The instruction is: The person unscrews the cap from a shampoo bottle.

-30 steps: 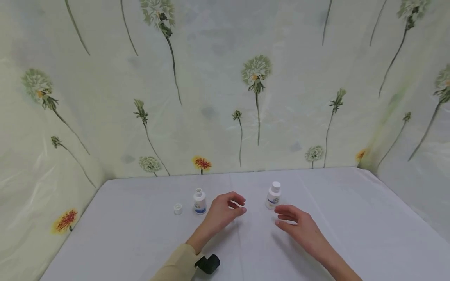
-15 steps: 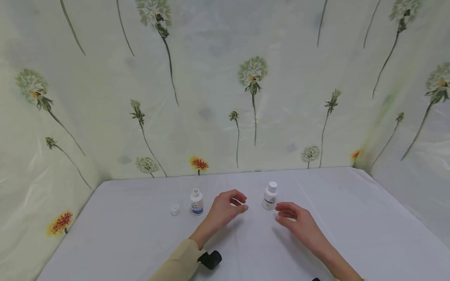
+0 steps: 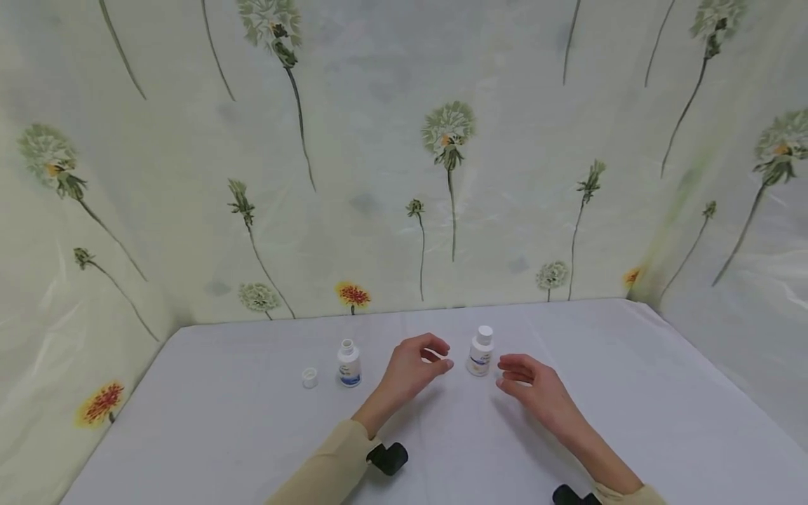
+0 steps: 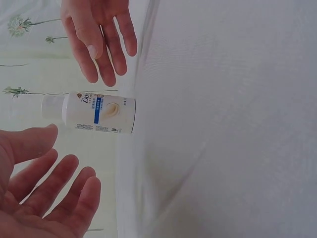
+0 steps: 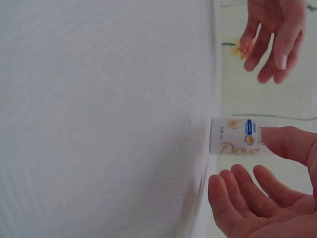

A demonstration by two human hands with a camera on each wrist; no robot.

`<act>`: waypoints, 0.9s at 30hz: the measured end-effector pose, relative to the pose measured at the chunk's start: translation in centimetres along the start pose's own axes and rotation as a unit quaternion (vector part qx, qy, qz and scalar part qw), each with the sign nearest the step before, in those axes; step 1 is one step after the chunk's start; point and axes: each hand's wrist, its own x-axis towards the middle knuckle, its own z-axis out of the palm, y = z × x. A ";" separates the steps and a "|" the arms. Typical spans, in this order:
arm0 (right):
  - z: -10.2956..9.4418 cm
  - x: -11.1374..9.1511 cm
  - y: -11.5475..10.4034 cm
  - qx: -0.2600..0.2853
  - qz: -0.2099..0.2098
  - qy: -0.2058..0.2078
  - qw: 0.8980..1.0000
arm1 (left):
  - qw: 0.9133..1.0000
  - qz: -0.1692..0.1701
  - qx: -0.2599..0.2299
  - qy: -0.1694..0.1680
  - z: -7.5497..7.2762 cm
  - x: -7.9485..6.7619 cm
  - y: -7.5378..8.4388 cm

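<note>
A white Dove bottle point(image 3: 480, 353) with its cap on stands upright on the table, between my two hands. To its left my left hand point(image 3: 413, 368) hovers with loosely bent fingers, holding nothing. On the other side, my right hand point(image 3: 536, 389) is likewise apart from the bottle, fingers relaxed. The left wrist view shows the bottle's label point(image 4: 101, 113) in the space between both hands. In the right wrist view my thumb point(image 5: 290, 144) covers part of the bottle. Behind my left hand stands a second white bottle point(image 3: 349, 363), uncapped, with a loose white cap point(image 3: 309, 378) beside it.
A white cloth covers the table point(image 3: 208, 421). Behind and at both sides hangs a curtain point(image 3: 372, 154) printed with dandelions. Black wrist cameras are worn on my left wrist point(image 3: 388, 459) and right wrist point(image 3: 571, 495).
Both hands have moved slightly up, further over the table, and now flank the capped bottle. The whole scene has shifted a little left in view. Bottles and cap stand where they were.
</note>
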 end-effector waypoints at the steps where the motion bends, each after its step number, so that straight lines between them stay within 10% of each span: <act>1: 0.0 0.1 0.0 0.000 0.001 -0.001 1.000 | 1.000 0.000 -0.001 0.002 0.1 0.1 0.0; 27: -0.1 2.4 0.3 0.071 0.015 -0.033 0.997 | 0.999 0.022 -0.036 0.032 2.1 2.3 0.7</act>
